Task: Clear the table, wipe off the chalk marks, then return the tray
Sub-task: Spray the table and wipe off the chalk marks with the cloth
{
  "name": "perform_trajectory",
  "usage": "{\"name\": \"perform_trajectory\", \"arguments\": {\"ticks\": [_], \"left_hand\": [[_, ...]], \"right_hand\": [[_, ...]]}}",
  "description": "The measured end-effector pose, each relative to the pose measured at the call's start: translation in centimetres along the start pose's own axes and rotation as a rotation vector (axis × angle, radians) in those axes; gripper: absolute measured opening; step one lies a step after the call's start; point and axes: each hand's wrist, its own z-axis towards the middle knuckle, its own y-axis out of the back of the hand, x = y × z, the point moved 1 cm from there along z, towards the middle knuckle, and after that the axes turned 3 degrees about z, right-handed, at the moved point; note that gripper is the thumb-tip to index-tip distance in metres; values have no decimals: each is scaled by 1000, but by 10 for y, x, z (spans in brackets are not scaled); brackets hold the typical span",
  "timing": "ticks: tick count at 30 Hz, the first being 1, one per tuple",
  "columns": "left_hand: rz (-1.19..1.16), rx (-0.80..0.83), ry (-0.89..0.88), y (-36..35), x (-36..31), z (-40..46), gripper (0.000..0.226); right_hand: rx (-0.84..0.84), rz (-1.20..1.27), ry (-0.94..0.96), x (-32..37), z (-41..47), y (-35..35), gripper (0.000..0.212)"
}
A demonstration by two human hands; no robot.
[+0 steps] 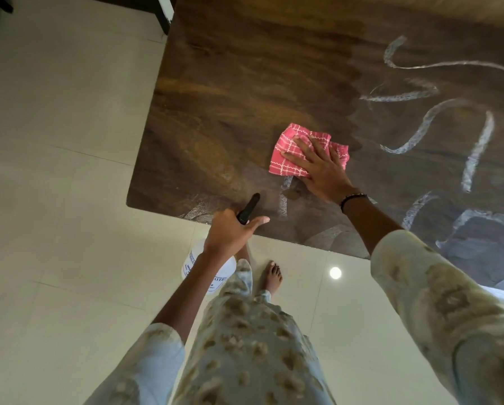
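A dark wooden table (244, 92) fills the upper right. White chalk marks (426, 124) curl over its right half; the left part looks darker and wiped. My right hand (320, 168) presses flat, fingers spread, on a folded pink checked cloth (288, 153) near the table's front edge. A short chalk streak (284, 200) lies just below the cloth. My left hand (230, 232) grips a white spray bottle (195, 267) by its black nozzle (249, 209), held at the table's front edge. No tray is in view.
Pale floor tiles (63, 171) surround the table on the left and front. My bare foot (272, 276) stands close to the table edge. A dark furniture leg (164, 16) stands at the table's far left corner.
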Motion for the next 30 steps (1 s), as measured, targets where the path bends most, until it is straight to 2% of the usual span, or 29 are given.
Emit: {"name": "perform_trajectory", "arguments": {"ticks": [7,12,15,19,25,30], "left_hand": [[-16,-71,70,17,9,9,58],[-78,64,-14,24,-3,17,55],[-24,124,-78,21,-13,20,56],[16,104,-85,19,-18,23,51],[-130,-28,-6,35,-11,19,55],[-122,-60,-11,43,-6,16,54]], "right_hand": [[-9,-7,-12,0,0,-5,63],[-24,-12,-33,3,0,-7,60],[-23,-7,-18,3,0,-8,60],[10,7,-24,1,1,-7,56],[-5,63,-121,32,24,-5,54],[-23,0,45,86,44,-24,57]]}}
